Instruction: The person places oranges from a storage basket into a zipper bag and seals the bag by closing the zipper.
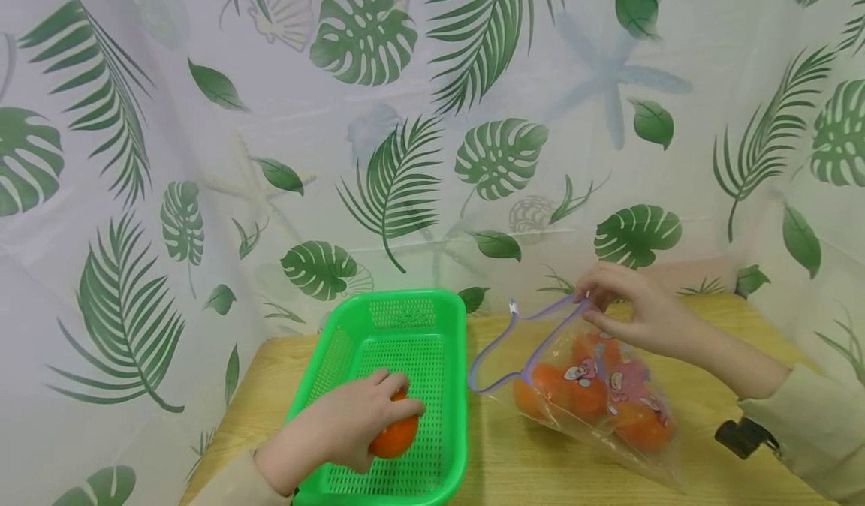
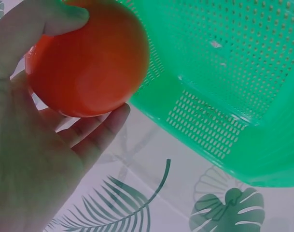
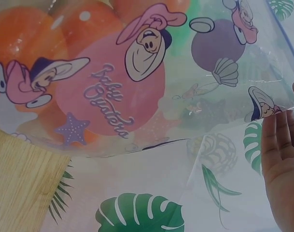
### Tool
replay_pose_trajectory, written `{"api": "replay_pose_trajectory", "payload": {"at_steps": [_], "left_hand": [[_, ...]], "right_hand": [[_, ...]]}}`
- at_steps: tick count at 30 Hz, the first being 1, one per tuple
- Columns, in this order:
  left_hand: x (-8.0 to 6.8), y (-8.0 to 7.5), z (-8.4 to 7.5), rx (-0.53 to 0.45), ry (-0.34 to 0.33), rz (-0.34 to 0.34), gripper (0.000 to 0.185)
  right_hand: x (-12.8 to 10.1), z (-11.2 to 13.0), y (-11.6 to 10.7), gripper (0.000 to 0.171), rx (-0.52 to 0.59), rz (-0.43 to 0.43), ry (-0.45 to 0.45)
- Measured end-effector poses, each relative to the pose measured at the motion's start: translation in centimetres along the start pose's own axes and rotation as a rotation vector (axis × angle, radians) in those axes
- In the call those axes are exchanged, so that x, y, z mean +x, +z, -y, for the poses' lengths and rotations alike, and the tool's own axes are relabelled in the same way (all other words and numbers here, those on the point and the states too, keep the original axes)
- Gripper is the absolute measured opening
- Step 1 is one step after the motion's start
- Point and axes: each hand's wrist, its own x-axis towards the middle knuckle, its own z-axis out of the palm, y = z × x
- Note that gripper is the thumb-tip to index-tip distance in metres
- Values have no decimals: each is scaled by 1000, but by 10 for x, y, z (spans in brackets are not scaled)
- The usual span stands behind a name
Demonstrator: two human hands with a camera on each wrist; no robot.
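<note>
My left hand [image 1: 358,418] grips a round, smooth orange [image 1: 395,432] over the green basket [image 1: 460,408]. In the left wrist view the thumb lies across the top of the orange [image 2: 96,58] and the fingers curl under it. My right hand [image 1: 631,307] pinches the purple-edged mouth of a clear plastic zip bag [image 1: 611,408] and holds it up, its opening facing the basket. Several oranges [image 1: 584,397] sit inside the bag. Cartoon prints and lettering on the bag [image 3: 113,92] partly cover them in the right wrist view.
Basket and bag stand side by side on a light wooden table [image 1: 500,468]. A white curtain [image 1: 432,213] printed with green leaves and sea shapes hangs behind and at both sides. The zip's white slider [image 1: 513,308] sits at the far edge of the bag mouth.
</note>
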Motion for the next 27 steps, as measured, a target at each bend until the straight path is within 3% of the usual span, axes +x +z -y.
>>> {"api": "replay_pose_trajectory", "payload": {"at_steps": [8, 27], "left_hand": [[8, -13, -2, 19, 31, -38, 79], [38, -23, -3, 36, 67, -130, 74]], "right_hand": [[-1, 1, 0, 51, -7, 3, 6], [1, 3, 1, 46, 7, 9, 4]]}}
